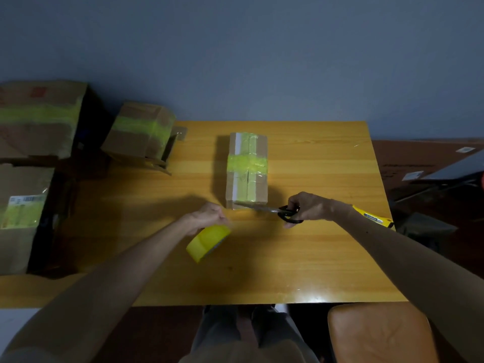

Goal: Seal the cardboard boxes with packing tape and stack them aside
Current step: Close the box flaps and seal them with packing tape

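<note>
A long brown cardboard box [247, 169], banded with yellow-green tape along and across its top, lies in the middle of the yellow wooden tabletop [314, 258]. Just in front of the box's near end, the left hand [207, 216] is curled around the upper edge of a yellow roll of packing tape [207, 242], holding it tilted above the wood. To the right of that end, the right hand [307, 206] grips black-handled scissors [285, 212], fingers through the loops, blades pointing at the box's near lower edge. A yellow utility knife [372, 216] lies further right of the box, behind the right wrist. Left of the box sit three taped cardboard boxes: a smaller one [141, 134] nearest, two larger ones [39, 119] [21, 213] beyond it.
</note>
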